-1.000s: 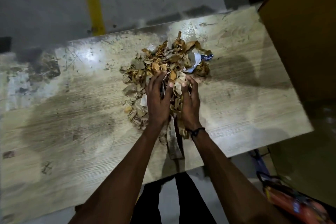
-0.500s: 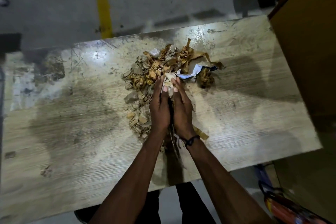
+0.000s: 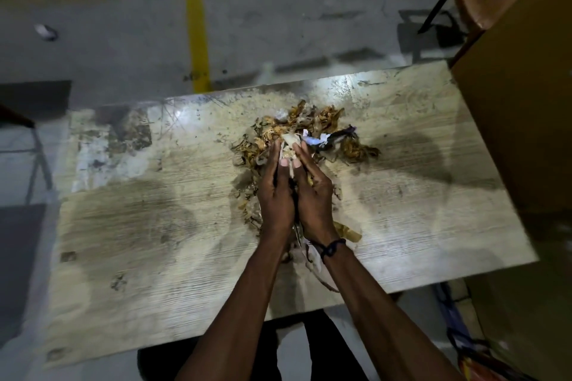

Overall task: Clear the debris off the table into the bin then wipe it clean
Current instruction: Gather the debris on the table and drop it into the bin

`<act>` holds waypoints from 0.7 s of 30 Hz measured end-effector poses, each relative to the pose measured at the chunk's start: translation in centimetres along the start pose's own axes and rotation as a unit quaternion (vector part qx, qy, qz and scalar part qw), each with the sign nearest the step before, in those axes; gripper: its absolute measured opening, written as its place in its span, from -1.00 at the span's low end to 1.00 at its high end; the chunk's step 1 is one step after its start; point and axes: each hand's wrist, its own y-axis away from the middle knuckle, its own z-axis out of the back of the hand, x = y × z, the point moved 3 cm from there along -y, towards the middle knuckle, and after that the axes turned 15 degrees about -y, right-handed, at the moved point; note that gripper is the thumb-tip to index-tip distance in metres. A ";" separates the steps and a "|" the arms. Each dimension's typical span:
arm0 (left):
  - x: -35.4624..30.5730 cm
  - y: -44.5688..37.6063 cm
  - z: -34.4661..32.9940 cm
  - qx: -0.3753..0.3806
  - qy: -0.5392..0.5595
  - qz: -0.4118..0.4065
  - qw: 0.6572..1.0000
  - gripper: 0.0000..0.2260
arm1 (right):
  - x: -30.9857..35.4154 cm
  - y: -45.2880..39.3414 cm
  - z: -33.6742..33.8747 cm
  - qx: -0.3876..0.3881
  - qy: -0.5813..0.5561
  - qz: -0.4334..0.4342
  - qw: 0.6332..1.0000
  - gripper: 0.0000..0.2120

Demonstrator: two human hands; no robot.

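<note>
One table (image 3: pixel 130 226) stood on the grey floor (image 3: pixel 123 46), and on it lay one heap of debris (image 3: pixel 312 130): dry brown leaves and paper scraps, with a single white-and-blue scrap (image 3: pixel 312 142) among them. Two hands worked over it. One cardboard box (image 3: pixel 520 102) rose just beside the table's right end.

The heap sat right of the table's middle, toward the far edge. Part of it was caught between the two palms. Pale scraps showed above the fingertips, and more leaves stuck out under the heels of the hands, where a thin strip (image 3: pixel 318 272) trailed toward the near edge. The rest of the heap lay beyond and to the right of the fingers, with a darker clump at its right end and a thinner spread of leaves left of the left hand.

The left hand (image 3: pixel 275 195) and the right hand (image 3: pixel 314 198) were pressed side by side, palms facing each other, fingers close together and pointing away from the person. The fingers bent slightly inward around the clutch of debris, holding it between them. Both forearms reached in from the near edge and met at the wrists. One dark band (image 3: pixel 332 247) circled the right wrist.

The tabletop was stained and scuffed, with a bright glare near the far edge. One yellow line (image 3: pixel 198 40) ran across the floor beyond it.
</note>
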 end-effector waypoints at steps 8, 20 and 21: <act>-5.7 2.6 2.9 -0.002 0.033 -0.023 0.999 -0.63 | 4.5 3.5 -3.4 0.005 -0.008 0.029 1.000 -0.70; -12.1 6.1 7.3 -0.003 0.071 -0.060 0.996 -0.64 | 9.7 8.4 -7.8 0.030 -0.011 0.092 0.995 -0.68; -12.4 6.3 7.7 -0.002 0.074 -0.062 0.995 -0.65 | 9.9 8.7 -8.2 0.035 -0.009 0.096 0.995 -0.68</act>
